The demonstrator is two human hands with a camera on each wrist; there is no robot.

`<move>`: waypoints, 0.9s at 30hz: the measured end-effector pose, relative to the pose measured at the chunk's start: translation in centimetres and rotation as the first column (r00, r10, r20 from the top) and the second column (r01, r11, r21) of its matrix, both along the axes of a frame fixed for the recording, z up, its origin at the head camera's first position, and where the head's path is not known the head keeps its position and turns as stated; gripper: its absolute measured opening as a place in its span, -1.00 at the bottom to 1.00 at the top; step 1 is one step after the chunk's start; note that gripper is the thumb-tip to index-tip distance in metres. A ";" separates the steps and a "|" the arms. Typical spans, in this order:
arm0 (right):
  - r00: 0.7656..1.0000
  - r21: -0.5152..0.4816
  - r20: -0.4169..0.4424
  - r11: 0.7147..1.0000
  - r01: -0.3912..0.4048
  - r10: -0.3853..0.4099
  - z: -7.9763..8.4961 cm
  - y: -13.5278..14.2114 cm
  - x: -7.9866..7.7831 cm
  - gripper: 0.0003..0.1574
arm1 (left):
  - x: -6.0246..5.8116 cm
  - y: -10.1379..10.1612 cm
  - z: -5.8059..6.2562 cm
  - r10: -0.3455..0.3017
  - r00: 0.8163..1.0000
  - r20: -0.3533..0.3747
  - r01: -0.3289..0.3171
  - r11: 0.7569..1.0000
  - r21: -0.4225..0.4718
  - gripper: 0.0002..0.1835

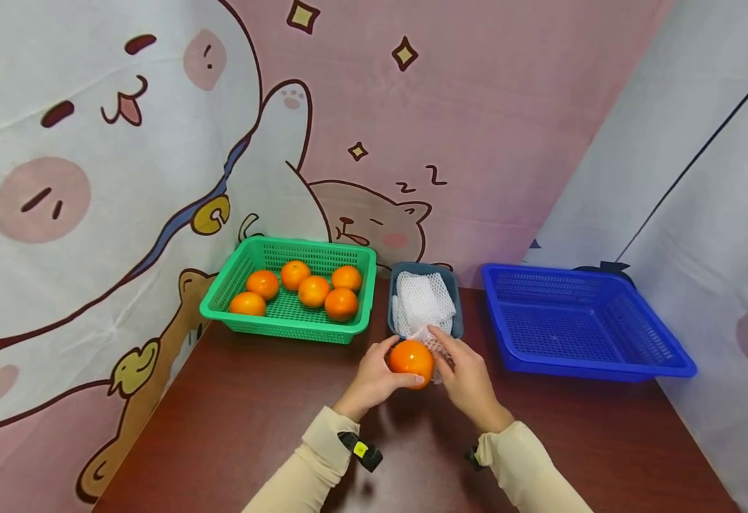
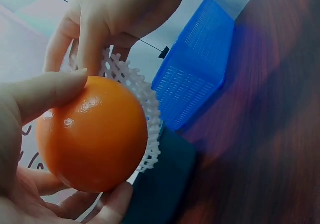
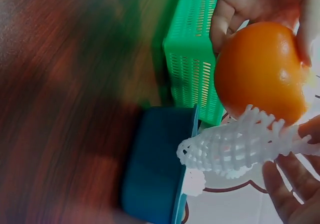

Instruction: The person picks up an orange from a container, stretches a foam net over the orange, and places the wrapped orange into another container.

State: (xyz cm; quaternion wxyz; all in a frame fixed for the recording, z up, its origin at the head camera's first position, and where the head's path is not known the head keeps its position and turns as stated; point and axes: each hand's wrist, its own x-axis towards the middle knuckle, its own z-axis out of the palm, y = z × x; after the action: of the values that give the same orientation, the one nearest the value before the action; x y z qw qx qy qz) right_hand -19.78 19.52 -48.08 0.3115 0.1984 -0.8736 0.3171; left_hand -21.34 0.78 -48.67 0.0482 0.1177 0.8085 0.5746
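Hands: left hand (image 1: 372, 374) curled round a glossy round orange fruit (image 1: 412, 363); right hand (image 1: 468, 377) pinching a tubular white foam-mesh net (image 3: 230, 146).
Fruit: held above the near side of the small box, outside the net.
Net: just right of the fruit; whether they touch, cannot tell.
Wrists: cream fabric cuffs (image 1: 329, 434) and black straps (image 1: 364, 452).
Small box: rectangular blue-grey plastic box (image 1: 456, 285) just beyond the hands, with more white foam nets (image 1: 422, 299) lying in it.
Far left: rectangular green plastic basket (image 1: 284, 328) with six orange fruits (image 1: 313, 291).
Right: rectangular blue plastic basket (image 1: 573, 367).
Underneath: dark reddish-brown wooden table (image 1: 246, 399).
Behind: pink and white cartoon-cat backdrop (image 1: 476, 107).
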 end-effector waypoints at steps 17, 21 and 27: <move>0.991 0.165 -0.130 0.985 0.044 -0.023 -0.5 0.6 -1.1 -0.77 | 1.9 -0.9 0.0 -0.350 0.929 0.118 0.224 0.788 0.573 -0.05; 0.997 -0.023 -0.020 0.997 -0.070 0.069 -0.4 0.8 -1.0 -0.71 | 1.8 -0.6 0.1 -0.284 0.945 0.159 0.157 0.825 0.543 -0.05; 0.980 -0.211 0.141 0.971 -0.112 0.143 0.0 0.8 -0.5 -0.75 | 1.4 -0.7 -0.3 -0.206 0.967 0.148 0.113 0.872 0.476 -0.28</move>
State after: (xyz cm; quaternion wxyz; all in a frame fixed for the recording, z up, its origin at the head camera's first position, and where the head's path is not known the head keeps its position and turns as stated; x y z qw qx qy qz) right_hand -20.31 20.27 -48.10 0.2402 0.1964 -0.8438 0.4379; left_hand -19.94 0.04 -49.01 0.1445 0.1356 0.6265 0.7538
